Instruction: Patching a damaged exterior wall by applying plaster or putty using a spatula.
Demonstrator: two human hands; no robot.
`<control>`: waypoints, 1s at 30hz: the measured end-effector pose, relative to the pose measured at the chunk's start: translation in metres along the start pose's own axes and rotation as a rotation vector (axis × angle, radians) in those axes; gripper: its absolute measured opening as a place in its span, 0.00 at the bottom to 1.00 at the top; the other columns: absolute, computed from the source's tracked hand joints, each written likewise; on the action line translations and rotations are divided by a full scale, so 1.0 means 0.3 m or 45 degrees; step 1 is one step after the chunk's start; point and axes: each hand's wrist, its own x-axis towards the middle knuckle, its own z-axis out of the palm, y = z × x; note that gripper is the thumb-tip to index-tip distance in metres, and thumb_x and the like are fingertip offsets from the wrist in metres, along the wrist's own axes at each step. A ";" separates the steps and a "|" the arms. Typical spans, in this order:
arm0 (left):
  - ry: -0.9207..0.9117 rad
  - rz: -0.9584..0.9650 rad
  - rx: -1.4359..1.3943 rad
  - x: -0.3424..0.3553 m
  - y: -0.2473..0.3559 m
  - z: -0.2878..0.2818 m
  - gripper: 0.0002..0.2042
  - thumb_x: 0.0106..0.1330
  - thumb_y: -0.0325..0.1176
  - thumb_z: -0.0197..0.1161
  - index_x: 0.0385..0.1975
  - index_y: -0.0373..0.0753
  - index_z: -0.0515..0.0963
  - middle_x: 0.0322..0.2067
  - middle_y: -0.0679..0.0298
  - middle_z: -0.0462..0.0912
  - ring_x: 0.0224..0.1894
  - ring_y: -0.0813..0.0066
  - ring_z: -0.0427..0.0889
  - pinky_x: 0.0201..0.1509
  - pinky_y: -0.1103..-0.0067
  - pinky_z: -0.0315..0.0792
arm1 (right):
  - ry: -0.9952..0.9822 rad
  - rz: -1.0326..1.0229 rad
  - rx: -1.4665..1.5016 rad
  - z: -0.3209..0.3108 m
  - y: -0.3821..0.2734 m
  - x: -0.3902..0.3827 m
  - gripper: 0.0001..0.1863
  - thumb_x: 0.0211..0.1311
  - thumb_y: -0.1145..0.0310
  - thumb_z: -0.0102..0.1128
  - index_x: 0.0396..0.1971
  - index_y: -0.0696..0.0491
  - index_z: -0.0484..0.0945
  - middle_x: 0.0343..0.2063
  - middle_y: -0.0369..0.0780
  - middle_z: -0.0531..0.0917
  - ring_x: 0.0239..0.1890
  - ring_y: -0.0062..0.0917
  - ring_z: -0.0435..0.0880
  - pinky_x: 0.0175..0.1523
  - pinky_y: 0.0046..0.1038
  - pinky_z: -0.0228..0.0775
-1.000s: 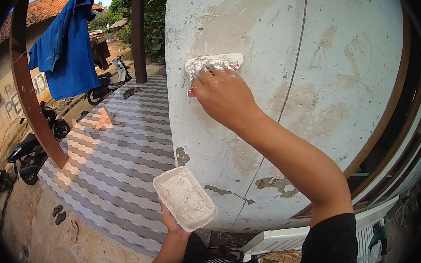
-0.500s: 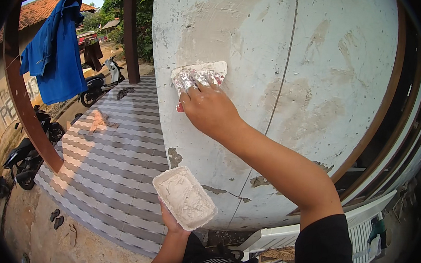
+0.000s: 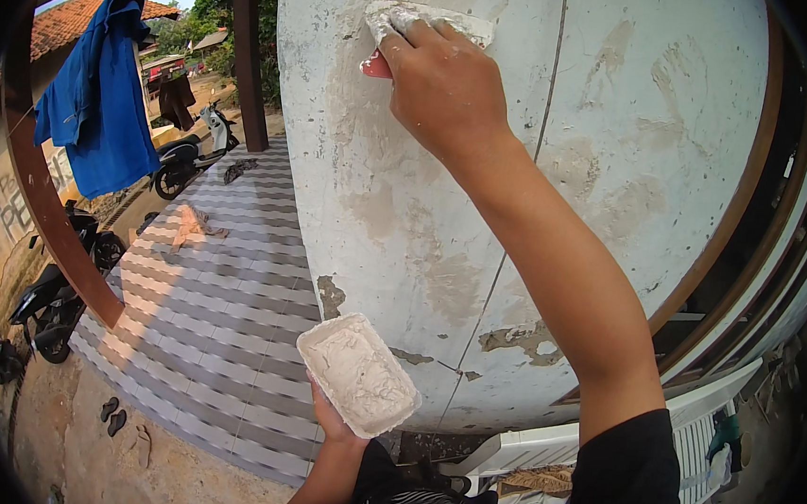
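Note:
My right hand (image 3: 441,80) grips a putty-covered scraper (image 3: 473,28) with a red part at its lower left, held high against the weathered white wall (image 3: 402,271). Beige filler patches and dark chipped spots mark that wall. Below, near the bottom middle, my left hand (image 3: 332,417) holds a rectangular tray (image 3: 359,372) of creamy beige putty from underneath, its fingers mostly hidden by the tray.
A blue garment (image 3: 103,96) hangs at the upper left beside brown posts (image 3: 248,60). Motorbikes (image 3: 183,159) stand along the striped tiled porch (image 3: 187,358), with a crumpled cloth (image 3: 192,226) and sandals (image 3: 113,416). A white slatted bench (image 3: 700,455) is at the lower right, below a window frame.
My right hand and the scraper dipped half a second ago and are now higher up the wall than in both earlier frames. The tray in my left hand has barely moved.

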 end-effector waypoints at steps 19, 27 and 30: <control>-0.008 0.320 0.005 -0.043 0.064 -0.026 0.28 0.68 0.56 0.44 0.64 0.48 0.63 0.62 0.63 0.68 0.63 0.55 0.68 0.65 0.54 0.63 | -0.550 0.146 0.528 -0.193 -0.168 -0.393 0.06 0.55 0.71 0.57 0.31 0.54 0.80 0.30 0.40 0.82 0.36 0.32 0.83 0.40 0.34 0.74; 0.007 0.225 0.075 -0.032 -0.033 -0.023 0.29 0.68 0.56 0.44 0.65 0.47 0.62 0.62 0.62 0.67 0.63 0.55 0.68 0.64 0.55 0.63 | -0.506 0.050 0.305 -0.118 -0.110 -0.714 0.08 0.50 0.69 0.59 0.30 0.53 0.82 0.30 0.38 0.79 0.39 0.31 0.80 0.60 0.41 0.66; 0.021 0.197 0.108 -0.024 -0.062 -0.023 0.29 0.68 0.56 0.44 0.65 0.47 0.62 0.62 0.62 0.67 0.62 0.55 0.68 0.64 0.55 0.64 | -0.815 0.146 0.469 -0.184 -0.183 -0.893 0.10 0.53 0.67 0.59 0.33 0.53 0.82 0.34 0.39 0.80 0.44 0.33 0.80 0.61 0.41 0.65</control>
